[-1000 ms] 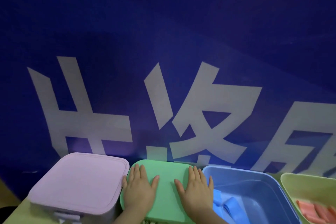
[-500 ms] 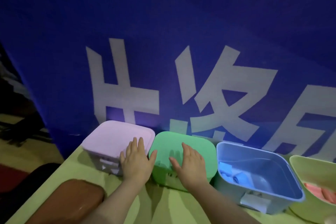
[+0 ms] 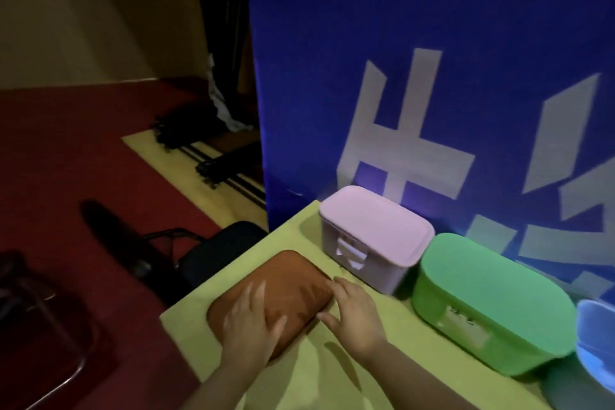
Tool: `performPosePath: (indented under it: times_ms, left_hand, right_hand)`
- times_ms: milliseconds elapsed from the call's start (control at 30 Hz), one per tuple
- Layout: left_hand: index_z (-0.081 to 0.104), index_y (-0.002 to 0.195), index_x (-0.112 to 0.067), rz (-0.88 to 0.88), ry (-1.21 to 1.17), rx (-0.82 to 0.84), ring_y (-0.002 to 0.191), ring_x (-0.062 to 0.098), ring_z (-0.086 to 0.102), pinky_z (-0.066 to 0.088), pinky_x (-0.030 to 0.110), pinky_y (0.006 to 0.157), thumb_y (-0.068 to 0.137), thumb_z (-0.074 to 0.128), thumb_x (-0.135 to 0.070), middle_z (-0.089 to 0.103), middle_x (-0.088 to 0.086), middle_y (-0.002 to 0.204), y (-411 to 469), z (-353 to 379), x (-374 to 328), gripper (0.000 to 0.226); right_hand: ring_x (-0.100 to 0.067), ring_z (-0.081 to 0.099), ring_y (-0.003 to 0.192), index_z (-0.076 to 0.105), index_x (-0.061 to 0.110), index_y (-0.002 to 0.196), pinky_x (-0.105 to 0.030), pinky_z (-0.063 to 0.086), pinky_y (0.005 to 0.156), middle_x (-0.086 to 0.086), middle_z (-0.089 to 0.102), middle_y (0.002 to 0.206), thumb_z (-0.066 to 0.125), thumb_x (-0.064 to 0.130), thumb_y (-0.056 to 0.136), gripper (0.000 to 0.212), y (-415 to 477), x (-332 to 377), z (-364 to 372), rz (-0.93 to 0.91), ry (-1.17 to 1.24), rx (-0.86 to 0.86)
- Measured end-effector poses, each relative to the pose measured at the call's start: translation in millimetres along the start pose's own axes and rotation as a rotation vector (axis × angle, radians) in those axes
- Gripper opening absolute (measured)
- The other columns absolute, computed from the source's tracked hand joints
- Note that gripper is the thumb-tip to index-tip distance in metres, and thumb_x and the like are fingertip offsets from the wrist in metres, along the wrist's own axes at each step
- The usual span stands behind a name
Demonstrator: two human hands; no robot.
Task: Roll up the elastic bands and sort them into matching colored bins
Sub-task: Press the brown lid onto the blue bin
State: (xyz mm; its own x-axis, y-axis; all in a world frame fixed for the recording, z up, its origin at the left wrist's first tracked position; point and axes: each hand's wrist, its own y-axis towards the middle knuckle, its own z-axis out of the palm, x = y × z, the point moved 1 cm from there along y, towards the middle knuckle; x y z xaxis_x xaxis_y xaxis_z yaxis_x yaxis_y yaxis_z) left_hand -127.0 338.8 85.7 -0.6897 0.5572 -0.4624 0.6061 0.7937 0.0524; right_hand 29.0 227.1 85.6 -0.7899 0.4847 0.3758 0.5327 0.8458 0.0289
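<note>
Behind the bench a blue banner with large pale characters is hung, and to its left a red carpet and a dark chair standing just off the bench corner can be seen in dim light. The bench is covered in yellow-green cloth. Along its far edge, close against the banner, three bins are set in a row: a pink bin with its lid on and a pale latch at the front, a green bin just to its right, also lidded and bearing a label on its front wall, and a blue bin, of which only a part is shown at the picture's right edge. A brown lid is laid flat on the cloth near the bench's left corner, in front of the pink bin and apart from it. The left hand, blurred, is spread flat on the near part of this lid, fingers straight and parted. The right hand is placed at the lid's right end, fingers extended towards its far corner and the thumb set against its near edge. Nothing is gripped by either hand, and the two are kept slightly apart.
</note>
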Motion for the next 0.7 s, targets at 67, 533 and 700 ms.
performPosePath:
  times_ms: [67, 533, 700]
  left_hand:
    - [0.019, 0.145, -0.020, -0.043, 0.001, 0.034, 0.134, 0.024, 0.030, 0.033, 0.035, 0.104, 0.079, 0.063, -0.049, 0.024, 0.006, 0.150, -9, 3, 24, 0.084]
    - [0.018, 0.140, -0.034, -0.038, 0.099, 0.269, 0.140, 0.019, 0.012, 0.022, 0.035, 0.110, 0.075, 0.058, -0.057, 0.002, -0.002, 0.153, -7, 37, 61, 0.079]
    - [0.021, 0.137, -0.036, -0.049, 0.090, 0.266, 0.140, 0.016, 0.011, 0.020, 0.035, 0.109, 0.073, 0.060, -0.056, 0.004, -0.005, 0.152, -3, 42, 60, 0.078]
  right_hand:
    - [-0.017, 0.031, 0.132, 0.039, 0.039, 0.135, -0.028, 0.020, 0.109, 0.007, 0.035, 0.144, 0.052, 0.045, 0.087, 0.050, 5, 11, 15, -0.056, -0.043, 0.053]
    - [-0.017, 0.032, 0.130, 0.058, 0.040, 0.117, -0.028, 0.017, 0.097, 0.015, 0.041, 0.138, 0.058, 0.037, 0.081, 0.036, 32, 27, 74, -0.188, -0.107, 0.226]
    - [-0.016, 0.031, 0.130, 0.058, 0.039, 0.116, -0.027, 0.015, 0.097, 0.014, 0.041, 0.137, 0.058, 0.037, 0.081, 0.036, 34, 26, 79, -0.206, -0.102, 0.207]
